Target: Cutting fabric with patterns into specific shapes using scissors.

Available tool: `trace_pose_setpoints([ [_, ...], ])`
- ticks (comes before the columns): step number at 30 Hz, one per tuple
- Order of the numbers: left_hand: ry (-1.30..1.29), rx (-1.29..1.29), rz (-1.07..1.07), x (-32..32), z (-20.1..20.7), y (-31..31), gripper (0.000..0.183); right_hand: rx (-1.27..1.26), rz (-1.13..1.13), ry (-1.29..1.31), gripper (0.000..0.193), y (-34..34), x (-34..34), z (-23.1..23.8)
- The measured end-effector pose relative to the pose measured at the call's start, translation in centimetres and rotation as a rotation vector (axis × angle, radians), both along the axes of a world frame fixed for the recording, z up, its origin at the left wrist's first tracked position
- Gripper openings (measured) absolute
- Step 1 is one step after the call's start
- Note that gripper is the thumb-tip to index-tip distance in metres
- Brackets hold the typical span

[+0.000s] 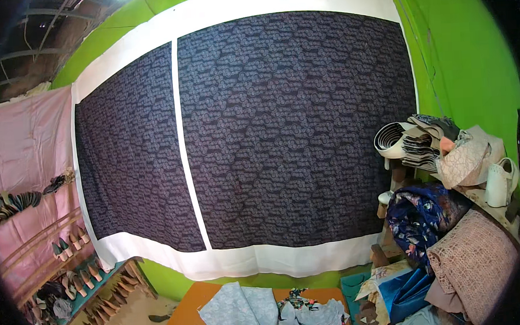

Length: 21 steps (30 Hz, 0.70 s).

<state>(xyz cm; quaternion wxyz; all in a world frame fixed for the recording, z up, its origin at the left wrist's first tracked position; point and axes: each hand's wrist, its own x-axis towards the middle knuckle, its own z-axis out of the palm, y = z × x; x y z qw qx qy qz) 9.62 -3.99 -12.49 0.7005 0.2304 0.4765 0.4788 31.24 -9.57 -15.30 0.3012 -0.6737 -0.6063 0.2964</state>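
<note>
Neither of my hands shows clearly in the head view. At the bottom edge, an orange-brown table [182,313] carries a pale, lightly patterned cloth [229,311] with a fold down its middle. Beside it on the right lie crumpled light fabric pieces [327,318] and a dark floral scrap [299,296]. A small white offcut sits near the table's left side. The table's near part is cut off by the frame.
Dark patterned cloth [293,131] with white borders covers the green wall [466,51]. Shoes [86,277] fill a rack at left, before a pink curtain [23,139]. On the right, shelving holds stacked material [421,145], a blue floral bundle [416,219] and a beige patterned roll [476,257].
</note>
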Motion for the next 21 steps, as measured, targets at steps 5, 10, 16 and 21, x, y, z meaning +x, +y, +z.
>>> trace_pose_setpoints([
  [5,-0.064,0.158,0.099,1.4,6.4,4.9,0.017,-0.019,0.151,0.759,0.050,6.6,-0.7,-6.2],
  [10,-0.051,0.476,0.107,1.5,14.2,7.7,0.029,-0.443,0.190,1.101,0.054,7.3,-2.5,7.3],
  [16,0.033,0.707,0.151,1.9,22.2,7.3,0.031,-0.116,0.399,1.120,0.071,8.0,-3.9,11.3],
  [21,0.123,0.785,0.064,1.2,25.6,7.3,0.039,0.248,0.713,0.860,0.089,9.3,-3.2,14.9],
])
